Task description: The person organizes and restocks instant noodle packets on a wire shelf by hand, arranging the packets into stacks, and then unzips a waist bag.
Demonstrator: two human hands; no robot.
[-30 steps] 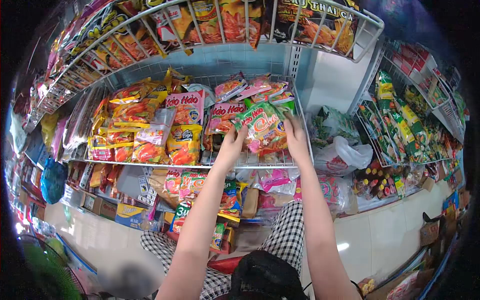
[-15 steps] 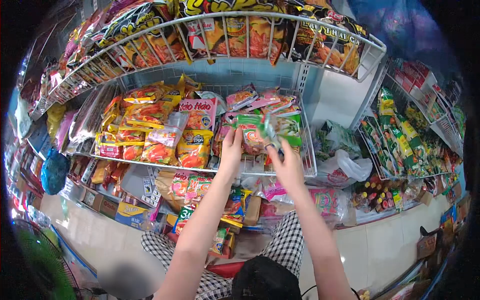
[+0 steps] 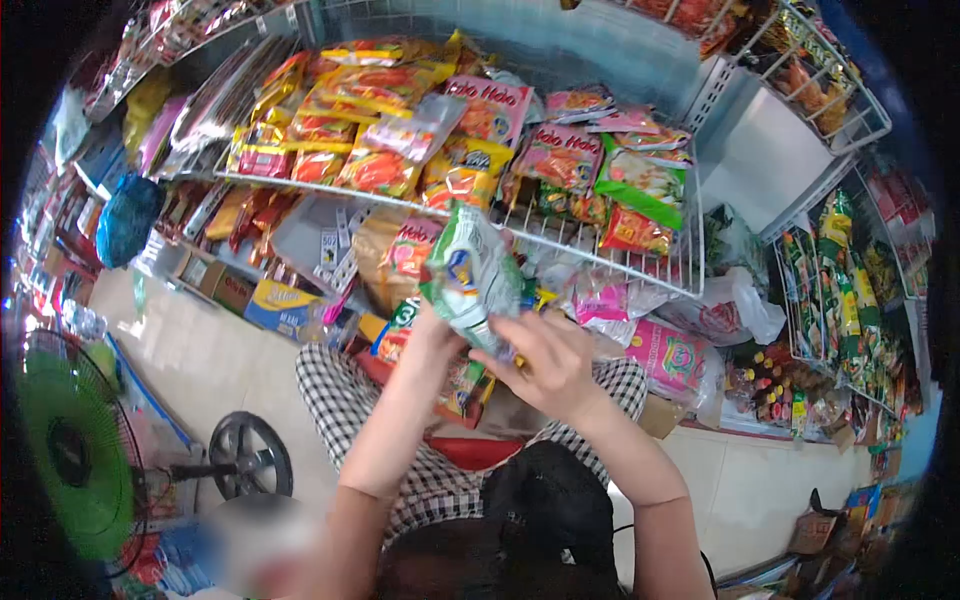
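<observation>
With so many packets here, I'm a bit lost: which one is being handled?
The green-and-silver packet, in front of the wire basket: it alone is in the hands.

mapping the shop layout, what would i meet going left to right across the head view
Round green-bladed fan, yellow-and-blue cardboard box, held green-and-white plastic packet, bright pink plastic pack, green-and-yellow plastic packets.
</observation>
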